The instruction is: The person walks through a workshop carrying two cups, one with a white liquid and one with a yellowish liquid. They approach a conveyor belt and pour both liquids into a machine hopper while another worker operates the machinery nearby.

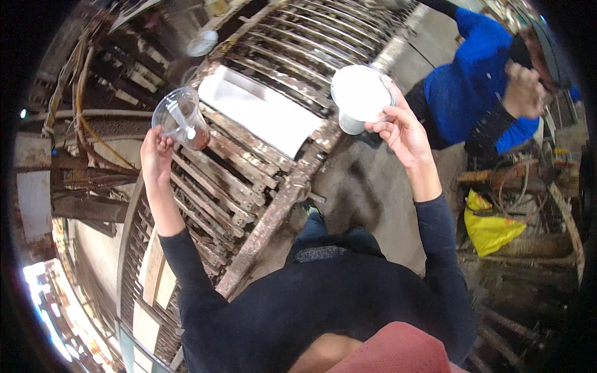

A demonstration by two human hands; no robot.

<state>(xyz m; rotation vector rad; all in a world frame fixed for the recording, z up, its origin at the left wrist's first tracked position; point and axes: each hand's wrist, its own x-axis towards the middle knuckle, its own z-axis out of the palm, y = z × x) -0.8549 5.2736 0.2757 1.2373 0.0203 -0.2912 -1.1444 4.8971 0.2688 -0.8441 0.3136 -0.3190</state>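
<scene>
My left hand (157,151) grips a clear plastic cup (176,115) by its rim, over the slatted metal rack. The cup is tilted, its wide mouth toward me, and something reddish-brown shows at its base, in it or behind it. My right hand (405,129) holds a white cup (353,122) by its side, fingers and thumb at the rim. Its round top is bright white; whether that is a lid or the contents I cannot tell. The two cups are apart, one on each side of a white rectangular panel (261,112) lying on the rack.
The rusty slatted rack (235,166) runs diagonally before me. A small round translucent thing (202,43) is near its far left edge. At the right a person in a blue top (469,68) stands close by. A yellow bag (491,227) hangs below them. Cables (79,93) run at the left.
</scene>
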